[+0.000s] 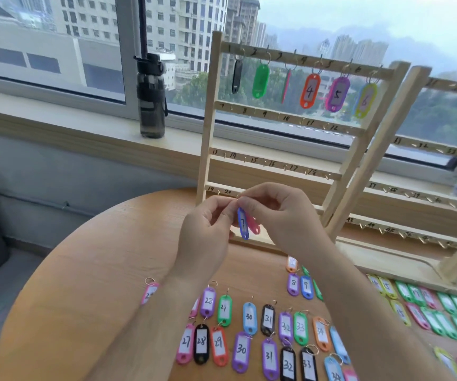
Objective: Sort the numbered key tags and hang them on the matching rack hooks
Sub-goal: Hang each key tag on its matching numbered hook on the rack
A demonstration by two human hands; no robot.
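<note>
Above the round wooden table [84, 270], my left hand [208, 229] and my right hand [282, 215] meet and pinch the top of a blue key tag marked 7 [243, 224]. A pink tag [254, 225] hangs just behind it from the same pinch. The wooden rack [276, 166] stands behind my hands, and the hooks on its top rail carry tags 1 to 6, among them an orange 4 [309, 90] and a purple 5 [337, 94]. The hooks on the lower rails are bare. Several numbered tags [249, 334] lie in rows on the table.
A second wooden rack [419, 193] with hooks numbered from the thirties up stands to the right. A dark water bottle [151, 97] is on the window sill at the left. More tags [441, 312] lie at the table's right side.
</note>
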